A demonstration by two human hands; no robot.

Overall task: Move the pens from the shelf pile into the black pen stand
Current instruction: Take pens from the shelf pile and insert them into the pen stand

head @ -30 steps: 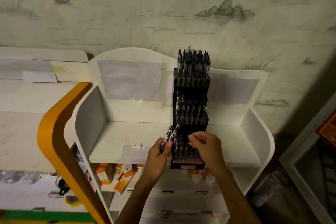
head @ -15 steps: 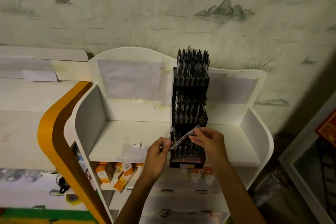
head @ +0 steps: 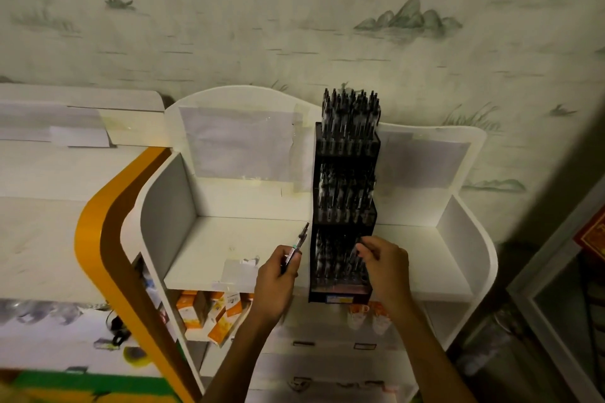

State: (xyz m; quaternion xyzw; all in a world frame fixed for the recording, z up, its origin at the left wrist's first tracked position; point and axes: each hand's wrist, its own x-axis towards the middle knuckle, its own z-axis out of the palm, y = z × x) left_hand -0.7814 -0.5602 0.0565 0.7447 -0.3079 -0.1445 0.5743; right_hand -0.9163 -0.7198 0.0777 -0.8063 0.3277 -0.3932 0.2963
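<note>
Your left hand [head: 276, 275] grips one dark pen [head: 296, 247]; your right hand [head: 384, 263] reaches into the tall black tiered plastic pen stand [head: 343, 296].

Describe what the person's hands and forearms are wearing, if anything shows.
Both the left hand and the right hand are bare: no gloves, rings, watch or bands show. Both forearms are bare too, with no sleeve in view down to the frame's lower edge. The light is dim, so fine marks would be hard to see.
</note>
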